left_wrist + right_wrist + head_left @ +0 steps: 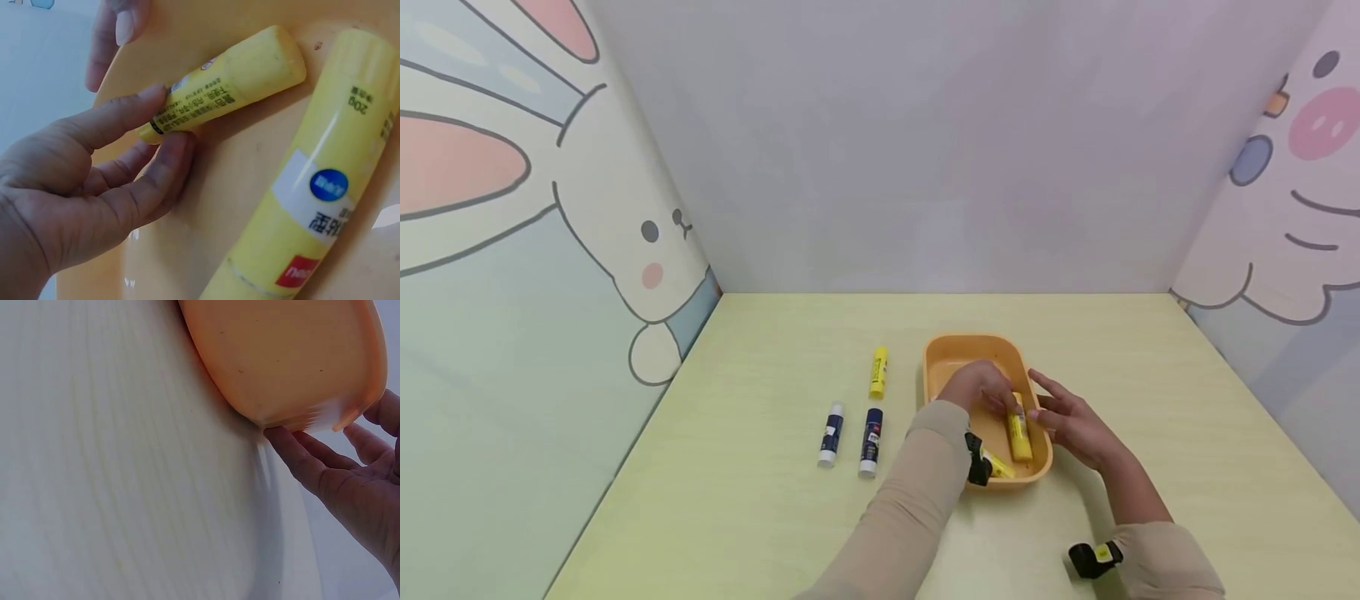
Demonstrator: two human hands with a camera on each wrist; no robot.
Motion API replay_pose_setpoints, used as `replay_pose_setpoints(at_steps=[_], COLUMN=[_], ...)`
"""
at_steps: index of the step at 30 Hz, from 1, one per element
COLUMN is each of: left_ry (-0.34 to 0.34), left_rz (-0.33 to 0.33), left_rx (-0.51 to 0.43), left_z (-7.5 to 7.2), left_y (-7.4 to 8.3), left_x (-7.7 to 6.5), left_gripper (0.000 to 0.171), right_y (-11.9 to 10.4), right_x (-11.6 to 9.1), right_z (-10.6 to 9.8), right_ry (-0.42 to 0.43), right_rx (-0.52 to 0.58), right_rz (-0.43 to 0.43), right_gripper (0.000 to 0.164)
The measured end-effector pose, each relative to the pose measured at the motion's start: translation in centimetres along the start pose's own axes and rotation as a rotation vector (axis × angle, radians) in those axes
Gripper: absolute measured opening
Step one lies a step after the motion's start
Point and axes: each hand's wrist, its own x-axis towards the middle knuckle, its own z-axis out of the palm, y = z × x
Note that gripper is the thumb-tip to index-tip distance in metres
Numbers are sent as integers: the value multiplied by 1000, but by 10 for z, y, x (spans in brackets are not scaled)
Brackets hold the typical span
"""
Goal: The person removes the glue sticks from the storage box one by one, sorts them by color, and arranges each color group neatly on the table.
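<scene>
My left hand (981, 387) reaches down into an orange plastic basket (973, 340). Its thumb and fingers pinch one end of a yellow glue stick (231, 78), which lies along the basket's right side in the head view. A second yellow glue stick (312, 175), larger in the left wrist view, rests on the basket floor; my left wrist partly covers it in the head view. At the right side of the basket, my right hand (1078, 429) holds the wall, thumb over the rim and fingers (294, 453) against the outside.
Left of the basket, a yellow glue stick (878, 372) lies on the pale table (760, 500). Nearer are two dark blue and white glue sticks, one with a white cap (831, 435) and one with a dark cap (870, 443). A grey wall (887, 150) stands behind.
</scene>
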Motion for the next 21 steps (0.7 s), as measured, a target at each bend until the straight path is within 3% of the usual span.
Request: replay_pose_setpoints(at_steps=[6,9,16,21], left_ry=[44,122,166,189], left_rz=[-56,-19,56,106], left_rx=[-206,-191,-280,-271], left_z=[2,3,1,-3], left_y=[2,1,-1,-3], left_x=[-6,-10,-9,-12], left_gripper=[10,11,8,13], right_y=[0,0,-2,-1], right_x=[0,0,-1,-1], right_z=[1,0,1,5], right_ry=[9,6,5,40], right_rx=[6,14,29,24], right_rz=[-1,-7,-12,0], right_gripper=[71,70,69,68])
